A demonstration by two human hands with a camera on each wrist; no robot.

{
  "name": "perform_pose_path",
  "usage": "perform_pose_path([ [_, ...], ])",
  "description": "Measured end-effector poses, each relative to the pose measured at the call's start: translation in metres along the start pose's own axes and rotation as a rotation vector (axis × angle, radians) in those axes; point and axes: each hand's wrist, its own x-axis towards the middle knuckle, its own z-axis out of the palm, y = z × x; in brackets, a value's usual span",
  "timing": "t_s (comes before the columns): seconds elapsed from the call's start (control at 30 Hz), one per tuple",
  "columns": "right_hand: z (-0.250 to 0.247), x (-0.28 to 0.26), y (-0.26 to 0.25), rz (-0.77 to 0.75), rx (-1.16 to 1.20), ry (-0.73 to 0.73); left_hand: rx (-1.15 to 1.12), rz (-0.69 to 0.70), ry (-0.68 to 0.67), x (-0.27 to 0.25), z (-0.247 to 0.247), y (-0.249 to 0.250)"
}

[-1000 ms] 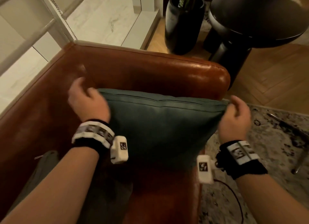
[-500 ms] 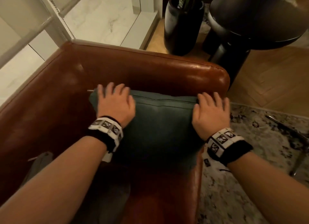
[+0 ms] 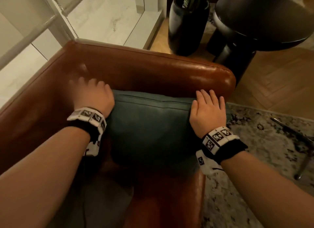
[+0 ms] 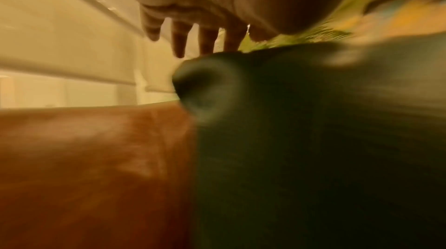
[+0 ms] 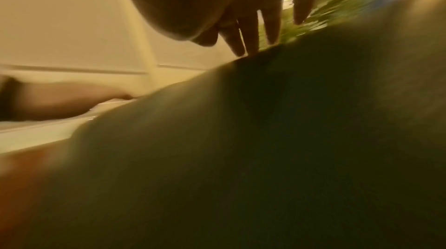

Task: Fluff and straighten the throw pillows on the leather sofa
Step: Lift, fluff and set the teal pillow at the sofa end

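Standing against brown leather sofa (image 3: 153, 71), green pillow (image 3: 149, 129), seemingly upright.

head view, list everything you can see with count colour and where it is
throw pillow: one, dark teal, upright on the seat in the sofa's corner by the armrest
leather sofa: one, reddish brown, fills the middle of the view
planter: one, black, tall, on the floor behind the armrest, green leaves showing at its top
side table: one, black, round, to the right of the planter
rug: one, grey and dark mottled, on the floor right of the sofa
wood floor: brown herringbone, beyond the rug
left hand: one, blurred, fingers straight, at the pillow's left top corner
right hand: one, fingers straight, flat on the pillow's right top corner
wrist bands: two, black and white, one on each wrist
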Motion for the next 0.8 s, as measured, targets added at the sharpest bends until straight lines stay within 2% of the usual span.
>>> perform_pose_path([
  [0.03, 0.001, -0.011, -0.013, -0.073, 0.023, 0.05, -0.041, 0.066, 0.106, -0.015, 0.003, 0.007],
  [0.1, 0.017, -0.039, -0.045, -0.29, 0.049, 0.098, -0.139, 0.334, 0.222, -0.053, 0.016, 0.04],
  [0.17, 0.043, -0.057, -0.056, -0.472, -0.014, 0.092, -0.147, 0.588, 0.201, -0.086, 0.04, 0.069],
  [0.2, 0.051, -0.056, -0.045, -0.52, -0.081, 0.074, -0.103, 0.64, 0.173, -0.09, 0.051, 0.07],
  [0.23, 0.056, -0.05, -0.026, -0.525, -0.148, 0.064, -0.062, 0.636, 0.166, -0.085, 0.06, 0.06],
  [0.27, 0.057, -0.046, -0.004, -0.496, -0.197, 0.067, -0.039, 0.563, 0.176, -0.076, 0.067, 0.045],
  [0.37, 0.049, -0.042, 0.058, -0.368, -0.243, 0.086, -0.108, 0.217, 0.199, -0.058, 0.074, -0.003],
  [0.43, 0.043, -0.049, 0.06, -0.321, -0.214, 0.121, -0.184, 0.077, 0.24, -0.064, 0.068, -0.001],
  [0.47, 0.042, -0.054, 0.047, -0.331, -0.19, 0.157, -0.21, 0.068, 0.283, -0.073, 0.065, 0.013],
  [0.5, 0.042, -0.058, 0.026, -0.381, -0.164, 0.194, -0.229, 0.12, 0.3, -0.083, 0.066, 0.03],
  [0.57, 0.051, -0.062, -0.017, -0.557, -0.123, 0.258, -0.204, 0.331, 0.294, -0.1, 0.074, 0.063],
  [0.6, 0.057, -0.063, -0.03, -0.624, -0.12, 0.259, -0.164, 0.403, 0.273, -0.104, 0.08, 0.07],
  [0.63, 0.064, -0.063, -0.033, -0.656, -0.143, 0.231, -0.134, 0.416, 0.245, -0.1, 0.083, 0.069],
  [0.7, 0.078, -0.063, -0.005, -0.66, -0.242, 0.183, -0.134, 0.305, 0.215, -0.082, 0.086, 0.05],
  [0.8, 0.095, -0.082, 0.072, -0.676, -0.343, 0.152, -0.179, 0.17, 0.16, -0.062, 0.078, 0.02],
])
